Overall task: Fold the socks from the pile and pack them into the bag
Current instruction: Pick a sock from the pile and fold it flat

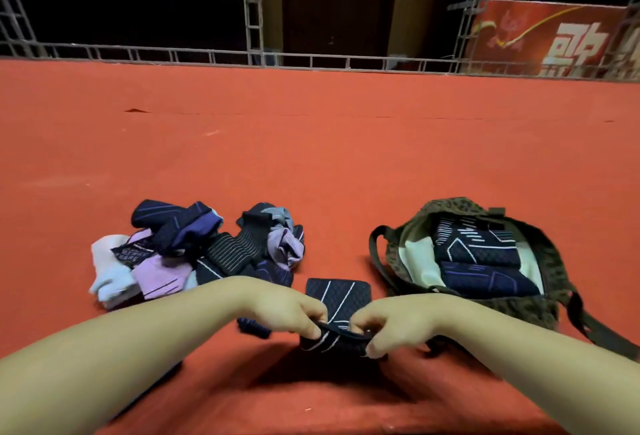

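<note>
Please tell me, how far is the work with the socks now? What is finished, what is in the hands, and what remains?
Done: a few folded dark socks already lie inside the open bag. In hand: the left hand and right hand both pinch a dark sock with white lines, partly folded on the red surface. Left: a mixed pile of socks, so more than half seems to remain.

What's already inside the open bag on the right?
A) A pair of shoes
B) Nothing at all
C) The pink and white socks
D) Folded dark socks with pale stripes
D: the open bag shows folded dark socks with pale stripes stacked inside it, while the pink and white ones lie in the pile on the left.
</note>
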Motion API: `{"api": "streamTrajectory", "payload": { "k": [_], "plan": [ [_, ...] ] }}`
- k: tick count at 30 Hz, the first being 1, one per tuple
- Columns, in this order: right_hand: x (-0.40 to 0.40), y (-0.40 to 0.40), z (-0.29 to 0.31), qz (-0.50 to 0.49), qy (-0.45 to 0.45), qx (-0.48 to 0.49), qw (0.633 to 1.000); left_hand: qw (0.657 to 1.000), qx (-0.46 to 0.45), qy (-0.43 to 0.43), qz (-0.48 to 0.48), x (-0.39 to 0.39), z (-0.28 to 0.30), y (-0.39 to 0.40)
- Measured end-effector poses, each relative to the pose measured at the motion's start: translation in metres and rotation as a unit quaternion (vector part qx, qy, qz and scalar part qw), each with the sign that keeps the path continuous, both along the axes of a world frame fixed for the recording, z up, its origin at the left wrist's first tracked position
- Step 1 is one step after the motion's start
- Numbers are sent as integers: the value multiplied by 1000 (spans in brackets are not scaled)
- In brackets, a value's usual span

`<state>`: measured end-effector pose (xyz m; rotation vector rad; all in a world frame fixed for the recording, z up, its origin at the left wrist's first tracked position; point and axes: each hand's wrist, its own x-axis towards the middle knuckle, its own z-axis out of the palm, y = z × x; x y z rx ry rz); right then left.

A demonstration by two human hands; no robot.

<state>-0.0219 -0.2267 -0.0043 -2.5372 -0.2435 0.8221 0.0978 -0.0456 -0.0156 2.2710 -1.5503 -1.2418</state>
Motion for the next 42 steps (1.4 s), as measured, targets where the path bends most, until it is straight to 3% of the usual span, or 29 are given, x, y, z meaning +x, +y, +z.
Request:
{"api": "streamTrajectory", "payload": {
  "k": [4,6,8,13,15,18,20,22,24,28,30,32,34,36,39,42],
  "plan": [
    [-1,-4,-18,-101,41,137,984,975,-5,157,157,1,-15,3],
    [4,-9,-26,-190,73,256,945,956,-24,195,217,5,-20,3],
    [11,-13,-32,-258,65,308,913,939,-65,199,273,9,-24,1],
    [31,-20,-57,-390,-48,218,893,901,-160,126,384,21,-38,-8],
    [38,-21,-70,-416,-72,176,889,914,-185,36,359,24,-45,-10],
    [49,-25,-85,-438,-129,111,883,925,-247,-145,249,13,-45,-8],
    [53,-27,-88,-444,-155,90,878,937,-259,-202,120,3,-46,-8],
    [56,-27,-90,-441,-171,76,878,949,-198,-247,6,-6,-53,-7],
    [57,-27,-92,-432,-178,58,882,957,-128,-260,-28,-9,-62,-6],
    [51,-27,-92,-447,-184,48,874,974,-64,-219,-7,-12,-78,-1],
    [35,-24,-88,-421,-249,34,871,973,-56,-223,-11,-13,-85,0],
    [12,-20,-90,-327,-344,14,880,974,-63,-219,-2,-13,-90,0],
    [-10,-17,-95,-199,-353,-15,914,974,-92,-207,15,-8,-94,1],
    [-21,-17,-106,-145,-298,-45,942,966,-151,-201,51,-3,-100,4],
    [-20,-17,-117,-199,-320,-20,926,938,-265,-175,140,-1,-106,6],
    [-15,-12,-117,-230,-351,-10,907,913,-312,-132,228,-3,-105,7]
  ]
}}
